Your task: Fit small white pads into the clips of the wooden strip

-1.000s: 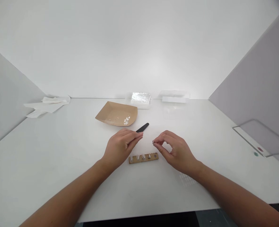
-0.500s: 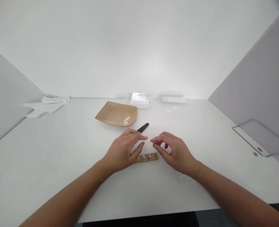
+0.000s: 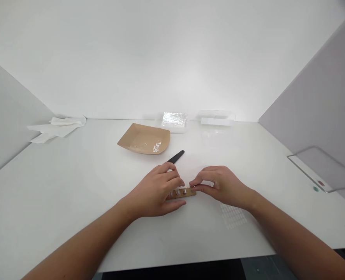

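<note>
Narrow brown strip: the narrow, brown, board-like strip [image 3: 180, 195] lies flat on the white, smooth-topped bench [image 3: 73, 175] between the 2 hands; its left end is hidden.
Pieces on the strip: 3 slim, clear, glossy pieces [image 3: 177, 192] show, set in a row with gaps between them, perhaps so each can be reached singly.
Left hand: the left hand [image 3: 180, 194] is spread around the strip, fingers on the far side and thumb on the near side, apparently to steady it; whether the skin touches the edges cannot be told.
Right hand: the right hand [image 3: 192, 188] pinches with thumb and forefinger at the strip's right end, on a tiny shiny piece [image 3: 194, 186] mostly hidden by the fingertips. The tip grip seems suited to something so small.
Black slim tool: the black, slim, flat-handled tool [image 3: 176, 156] lies just beyond the left hand, 1 end hidden; likely parked within reach.
Brown paper tray: the brown, shallow paper tray [image 3: 139, 138] holds small white flakes [image 3: 157, 147], gathered mostly at its right end; its raised sides probably keep them together.
Clear plastic box: the clear, rectangular plastic box [image 3: 174, 129] by the back wall holds shiny transparent contents too blurred to identify.
Patterned sheet: the translucent sheet of pale tabs [image 3: 233, 217] lies near the right wrist.
</note>
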Available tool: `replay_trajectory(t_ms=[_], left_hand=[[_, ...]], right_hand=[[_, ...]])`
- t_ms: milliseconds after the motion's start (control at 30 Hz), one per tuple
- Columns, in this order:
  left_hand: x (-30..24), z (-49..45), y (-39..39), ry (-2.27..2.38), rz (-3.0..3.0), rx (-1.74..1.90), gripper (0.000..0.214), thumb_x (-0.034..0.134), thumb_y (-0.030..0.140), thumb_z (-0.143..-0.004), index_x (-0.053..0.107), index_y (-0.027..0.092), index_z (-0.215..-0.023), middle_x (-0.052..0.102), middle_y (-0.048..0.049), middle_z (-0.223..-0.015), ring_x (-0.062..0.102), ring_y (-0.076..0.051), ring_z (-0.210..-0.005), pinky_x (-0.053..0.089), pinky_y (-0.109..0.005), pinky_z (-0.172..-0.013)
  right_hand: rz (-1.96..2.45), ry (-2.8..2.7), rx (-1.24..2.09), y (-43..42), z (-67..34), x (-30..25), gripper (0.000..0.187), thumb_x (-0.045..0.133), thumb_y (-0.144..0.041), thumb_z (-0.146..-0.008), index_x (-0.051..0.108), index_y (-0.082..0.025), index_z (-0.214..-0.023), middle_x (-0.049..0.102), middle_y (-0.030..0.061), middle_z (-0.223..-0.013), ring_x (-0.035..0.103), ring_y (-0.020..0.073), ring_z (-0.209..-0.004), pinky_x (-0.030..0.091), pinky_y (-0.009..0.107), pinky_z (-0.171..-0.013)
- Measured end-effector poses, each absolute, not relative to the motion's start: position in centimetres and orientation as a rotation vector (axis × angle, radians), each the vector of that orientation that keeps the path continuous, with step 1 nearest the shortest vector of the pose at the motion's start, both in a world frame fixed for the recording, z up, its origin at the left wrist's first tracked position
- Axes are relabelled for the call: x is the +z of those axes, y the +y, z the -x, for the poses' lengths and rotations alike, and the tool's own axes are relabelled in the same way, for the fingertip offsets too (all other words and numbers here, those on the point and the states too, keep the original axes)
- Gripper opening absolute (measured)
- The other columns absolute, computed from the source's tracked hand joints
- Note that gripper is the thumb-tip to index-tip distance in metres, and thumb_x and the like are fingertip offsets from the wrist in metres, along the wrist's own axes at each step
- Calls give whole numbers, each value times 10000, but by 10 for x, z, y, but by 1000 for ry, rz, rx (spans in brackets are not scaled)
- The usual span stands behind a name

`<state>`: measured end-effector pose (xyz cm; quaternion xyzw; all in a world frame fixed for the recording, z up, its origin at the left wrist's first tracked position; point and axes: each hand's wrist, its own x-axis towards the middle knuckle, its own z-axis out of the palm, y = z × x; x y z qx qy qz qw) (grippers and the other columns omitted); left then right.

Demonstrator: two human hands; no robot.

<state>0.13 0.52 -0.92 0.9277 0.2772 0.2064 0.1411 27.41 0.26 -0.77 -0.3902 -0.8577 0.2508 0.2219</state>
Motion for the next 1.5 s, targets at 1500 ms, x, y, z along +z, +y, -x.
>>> replay_trajectory(t_ms=[1500], left_hand=[[-17, -7, 0, 974, -2600, 514, 147, 745, 250, -896, 675, 216, -1021, 712, -36, -833, 603, -257, -1020, 521, -297, -672]], right_hand=[[1042, -2562, 706, 7, -276, -6, 94, 681, -206, -957, 747, -270, -975, 679, -7, -877, 626, 148, -783, 478, 276, -687]])
